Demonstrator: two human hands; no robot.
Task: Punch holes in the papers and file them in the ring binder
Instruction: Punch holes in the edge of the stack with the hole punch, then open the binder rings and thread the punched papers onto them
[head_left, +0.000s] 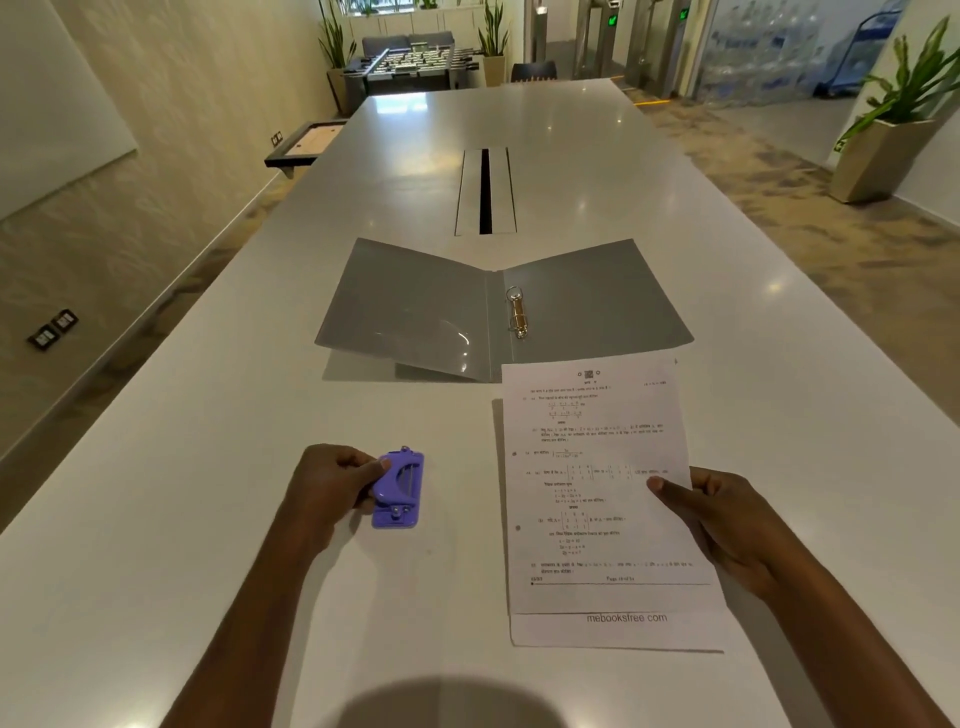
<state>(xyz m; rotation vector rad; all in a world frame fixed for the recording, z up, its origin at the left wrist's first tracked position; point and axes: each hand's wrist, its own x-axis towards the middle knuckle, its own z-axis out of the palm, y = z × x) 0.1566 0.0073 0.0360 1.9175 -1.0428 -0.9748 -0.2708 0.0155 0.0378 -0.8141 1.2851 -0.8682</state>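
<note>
Gripping the punch: the left hand (332, 483) curls round the purple hole punch (396, 491), which sits on the table (208, 519) on the person's side of the ring binder (415, 306), below its left cover.
Papers (597, 493): lie on the near side of the binder's right cover, their far edge at or just over that cover's near edge.
Right hand (711, 514): pinches the sheets' right edge, thumb on top.
Rings (518, 312): stand at the open binder's spine; I cannot tell whether they are parted.
Left margin: two dark dots may be holes already punched, but they are too small to be sure.
Doing it well: square the sheets first, since the lower one sticks out towards the person; then push the left edge fully into the punch slot, centre it, and press firmly.
</note>
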